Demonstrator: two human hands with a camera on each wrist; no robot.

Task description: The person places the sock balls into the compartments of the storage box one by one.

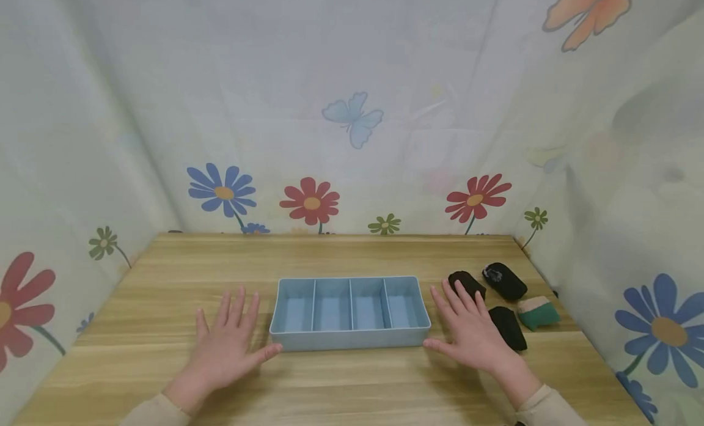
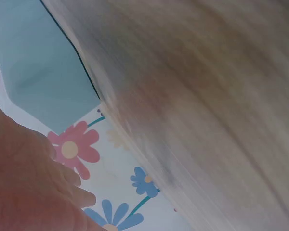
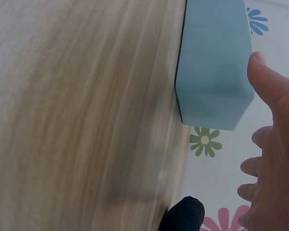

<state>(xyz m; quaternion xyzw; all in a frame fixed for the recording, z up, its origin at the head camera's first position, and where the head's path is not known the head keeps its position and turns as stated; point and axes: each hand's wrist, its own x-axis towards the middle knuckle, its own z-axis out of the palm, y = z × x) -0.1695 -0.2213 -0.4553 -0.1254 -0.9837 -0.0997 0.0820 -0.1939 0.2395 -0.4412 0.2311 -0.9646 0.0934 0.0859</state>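
Left hand (image 1: 225, 352), right hand (image 1: 477, 337): fingers apart
Mid-frame, nudging could skid the pale-blue rectangular plastic tray (image 1: 350, 340) (I'd guess).

Readable text, labels, brands, numbers, signs: none, in head or wrist views. Surfaces checked: blue divided tray (image 1: 349, 340); small bundles (image 1: 508, 285) to the right of the tray; wooden tabletop (image 1: 341, 389) under the tray; printed cloth (image 1: 264, 77) behind the tray.
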